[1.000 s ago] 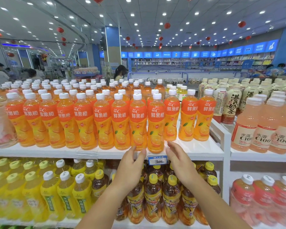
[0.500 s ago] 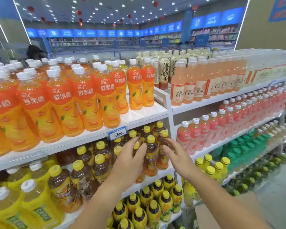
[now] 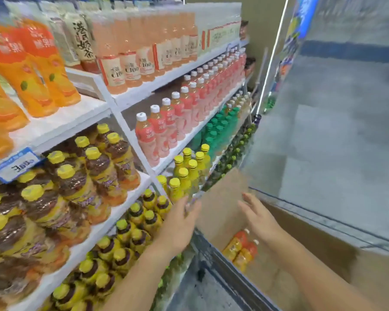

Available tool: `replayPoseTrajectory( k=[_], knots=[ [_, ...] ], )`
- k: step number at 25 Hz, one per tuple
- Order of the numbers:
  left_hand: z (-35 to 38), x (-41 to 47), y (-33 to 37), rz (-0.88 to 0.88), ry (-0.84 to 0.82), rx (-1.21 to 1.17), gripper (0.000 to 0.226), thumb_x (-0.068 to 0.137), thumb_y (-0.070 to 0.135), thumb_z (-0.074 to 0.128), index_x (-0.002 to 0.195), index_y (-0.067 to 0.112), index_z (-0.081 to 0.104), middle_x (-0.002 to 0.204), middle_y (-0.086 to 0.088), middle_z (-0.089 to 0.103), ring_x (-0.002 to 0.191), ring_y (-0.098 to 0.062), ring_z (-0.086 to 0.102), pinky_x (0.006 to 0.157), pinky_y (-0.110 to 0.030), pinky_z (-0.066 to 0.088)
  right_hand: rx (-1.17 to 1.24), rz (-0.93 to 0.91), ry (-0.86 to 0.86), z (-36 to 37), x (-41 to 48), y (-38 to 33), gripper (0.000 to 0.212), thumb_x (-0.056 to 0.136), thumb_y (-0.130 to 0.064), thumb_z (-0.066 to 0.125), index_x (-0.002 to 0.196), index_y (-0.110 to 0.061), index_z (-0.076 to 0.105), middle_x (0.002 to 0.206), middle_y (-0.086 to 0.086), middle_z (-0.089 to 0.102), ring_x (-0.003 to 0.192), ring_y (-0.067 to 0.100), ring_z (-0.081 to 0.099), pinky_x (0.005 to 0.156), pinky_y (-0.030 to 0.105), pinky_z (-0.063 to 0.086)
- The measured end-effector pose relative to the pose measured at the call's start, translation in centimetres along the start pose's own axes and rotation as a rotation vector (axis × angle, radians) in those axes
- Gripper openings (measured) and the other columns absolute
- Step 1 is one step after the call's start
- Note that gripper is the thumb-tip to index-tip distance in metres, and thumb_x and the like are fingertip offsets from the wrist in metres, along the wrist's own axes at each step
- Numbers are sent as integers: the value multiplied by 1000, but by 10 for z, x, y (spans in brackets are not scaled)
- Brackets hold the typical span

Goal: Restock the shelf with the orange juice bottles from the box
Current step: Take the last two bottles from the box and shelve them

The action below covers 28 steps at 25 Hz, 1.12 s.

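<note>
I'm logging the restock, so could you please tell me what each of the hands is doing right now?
Left hand: open, holding nothing.
Right hand: open, holding nothing, over the box.

The white shelf (image 3: 61,122) is carrying orange juice bottles (image 3: 43,70) on its top board at the left, with pale pink bottles (image 3: 130,63) standing to their right. The board below is holding brown bottles (image 3: 94,167) with yellow caps, and pink bottles (image 3: 164,129) with white caps are standing beside them.
</note>
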<state>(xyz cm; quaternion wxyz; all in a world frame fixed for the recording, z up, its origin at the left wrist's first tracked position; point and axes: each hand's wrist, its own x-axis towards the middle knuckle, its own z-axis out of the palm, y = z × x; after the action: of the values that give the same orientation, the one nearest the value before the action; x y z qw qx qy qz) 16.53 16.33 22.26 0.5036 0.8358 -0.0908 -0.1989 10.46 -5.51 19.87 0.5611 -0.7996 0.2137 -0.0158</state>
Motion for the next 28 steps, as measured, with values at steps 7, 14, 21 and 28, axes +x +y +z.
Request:
replayPoseTrajectory(
  k=[7, 14, 21, 28],
  knots=[
    [151, 43, -20, -143, -240, 99, 102, 74, 77, 51, 154, 17, 36, 158, 1, 38, 144, -15, 38, 122, -41, 27, 55, 290, 140, -87, -23, 140, 56, 101, -37, 52, 150, -12, 41, 154, 2, 44, 140, 14, 41, 111, 21, 26],
    [225, 74, -51, -283, -389, 297, 25, 104, 25, 53, 129, 23, 52, 91, 25, 48, 82, 12, 54, 71, 3, 37, 203, 557, 130, -96, -15, 248, 50, 102, -28, 53, 147, -11, 43, 152, 4, 46, 138, 15, 43, 103, 17, 25],
    [268, 148, -130, -366, -525, 460, 20, 103, 21, 52, 99, 40, 44, 96, 23, 46, 82, 8, 48, 73, -15, 38, 241, 768, 37, -32, 14, 335, 67, 97, -57, 47, 154, -26, 31, 156, -5, 40, 141, 16, 41, 111, 33, 31],
    [318, 251, -228, -306, -604, 684, 16, 94, 20, 57, 110, 15, 54, 115, -4, 66, 102, -23, 62, 88, -33, 49, 295, 921, 58, 44, 97, 416, 65, 100, -44, 52, 153, -13, 31, 151, 7, 46, 135, 25, 48, 104, 29, 36]
  ],
)
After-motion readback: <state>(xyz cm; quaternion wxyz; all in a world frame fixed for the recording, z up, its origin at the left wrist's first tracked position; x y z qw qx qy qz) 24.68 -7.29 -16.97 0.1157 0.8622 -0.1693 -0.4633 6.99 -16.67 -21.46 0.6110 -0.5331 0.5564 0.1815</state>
